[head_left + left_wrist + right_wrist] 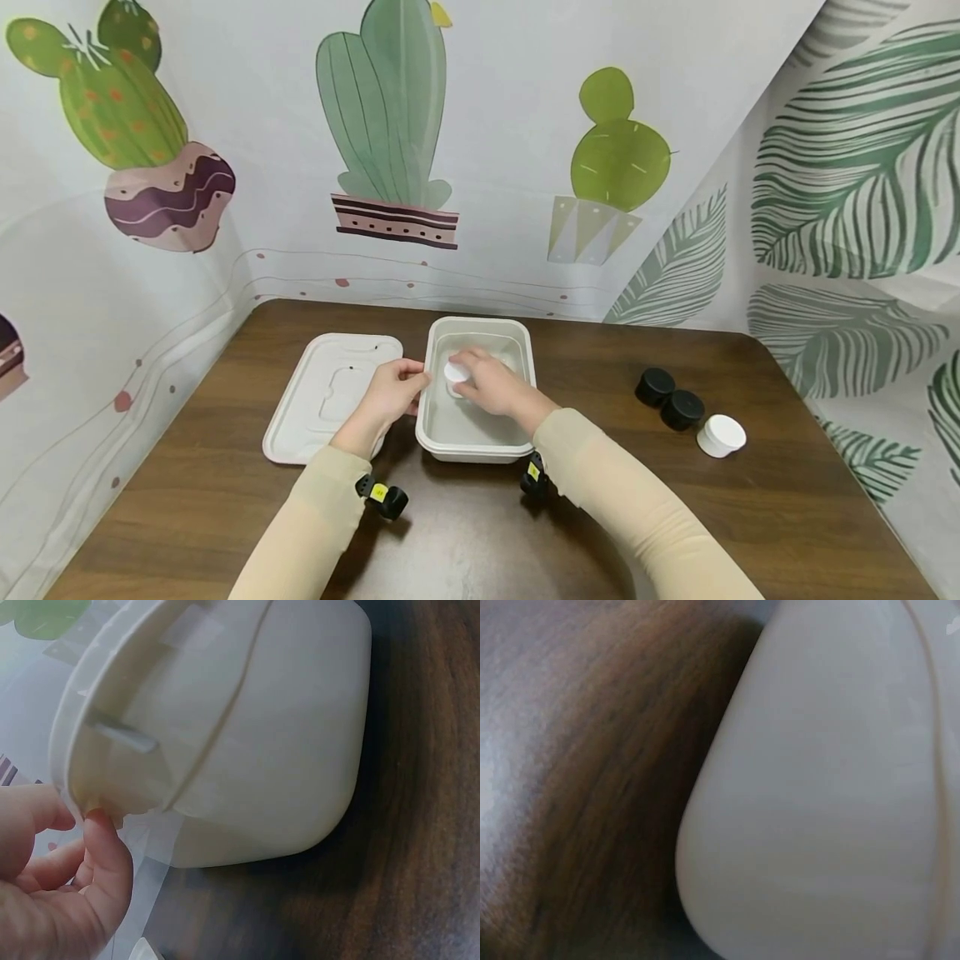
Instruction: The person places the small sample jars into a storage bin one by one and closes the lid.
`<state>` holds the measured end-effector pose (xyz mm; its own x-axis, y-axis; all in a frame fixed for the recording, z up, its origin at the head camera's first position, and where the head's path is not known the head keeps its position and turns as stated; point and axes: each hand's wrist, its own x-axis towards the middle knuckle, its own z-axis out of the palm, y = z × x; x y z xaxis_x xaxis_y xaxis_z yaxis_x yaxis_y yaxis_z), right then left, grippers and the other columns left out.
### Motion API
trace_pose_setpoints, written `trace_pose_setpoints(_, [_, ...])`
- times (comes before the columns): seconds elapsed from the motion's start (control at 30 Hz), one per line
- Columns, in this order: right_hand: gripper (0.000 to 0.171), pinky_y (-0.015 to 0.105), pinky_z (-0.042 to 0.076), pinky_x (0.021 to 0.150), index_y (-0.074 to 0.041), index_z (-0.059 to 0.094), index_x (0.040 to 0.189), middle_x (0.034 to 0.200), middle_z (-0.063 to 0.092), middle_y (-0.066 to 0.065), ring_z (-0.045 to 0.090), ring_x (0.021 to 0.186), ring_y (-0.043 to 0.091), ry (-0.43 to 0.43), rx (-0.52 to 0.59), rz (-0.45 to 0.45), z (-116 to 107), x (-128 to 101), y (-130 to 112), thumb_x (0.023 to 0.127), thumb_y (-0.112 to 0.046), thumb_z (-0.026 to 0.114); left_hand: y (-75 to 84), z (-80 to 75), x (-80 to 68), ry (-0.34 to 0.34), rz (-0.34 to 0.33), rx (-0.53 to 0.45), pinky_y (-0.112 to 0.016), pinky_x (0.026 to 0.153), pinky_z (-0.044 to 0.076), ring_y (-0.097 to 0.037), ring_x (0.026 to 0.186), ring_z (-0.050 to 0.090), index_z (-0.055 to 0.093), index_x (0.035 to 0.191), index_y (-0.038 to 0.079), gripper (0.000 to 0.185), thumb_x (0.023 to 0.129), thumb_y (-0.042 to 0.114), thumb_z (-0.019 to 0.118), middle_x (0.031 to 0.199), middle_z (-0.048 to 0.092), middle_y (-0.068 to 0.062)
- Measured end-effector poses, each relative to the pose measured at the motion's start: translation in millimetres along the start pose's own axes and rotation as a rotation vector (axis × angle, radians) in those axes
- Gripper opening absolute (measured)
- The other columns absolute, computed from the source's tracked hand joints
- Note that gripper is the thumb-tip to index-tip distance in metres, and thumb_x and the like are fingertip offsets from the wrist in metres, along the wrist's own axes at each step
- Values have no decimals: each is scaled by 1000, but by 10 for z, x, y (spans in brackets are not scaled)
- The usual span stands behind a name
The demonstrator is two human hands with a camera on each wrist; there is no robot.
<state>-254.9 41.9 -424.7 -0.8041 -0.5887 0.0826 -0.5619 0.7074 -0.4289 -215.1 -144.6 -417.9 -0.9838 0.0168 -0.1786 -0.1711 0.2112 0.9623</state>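
Observation:
A pale rectangular plastic storage box [474,451] stands uncovered on the table. My left hand [393,390] pinches its left rim between thumb and fingers; the left wrist view shows the thumb [109,862] right at the rim. Reaching inside from the right, my right hand [495,386] grips a small white round jar [454,372] near the box's floor. Part of the jar is hidden by the fingers. In the right wrist view only the outer wall of the box [810,795] and the tabletop show, without the hand.
Left of the box lies its flat pale lid [311,408], partly behind my left hand. On the right side of the brown table [585,358] are two black round jars [655,386] side by side and another white round jar [722,437]. A cactus-patterned cloth hangs behind.

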Motion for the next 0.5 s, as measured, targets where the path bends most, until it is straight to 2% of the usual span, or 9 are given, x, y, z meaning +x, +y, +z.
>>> trace_pose_setpoints(0.3, [55,40,39,106,-8,45,138,139,48,13,50,125,28,-13,-16,34,-16,-3,-7,89,-25,65,9,0,-2,2,-8,3,-26,53,54,-13,66,58,56,118,-8,31,92,9,56,92,60,-18])
trace_pose_setpoints(0.5, [51,40,40,106,-10,46,137,139,48,12,52,124,28,-5,-2,58,-25,2,-19,90,-17,64,-1,-1,2,-4,0,-5,-27,53,54,-13,65,59,55,117,-9,32,91,9,56,91,61,-18])
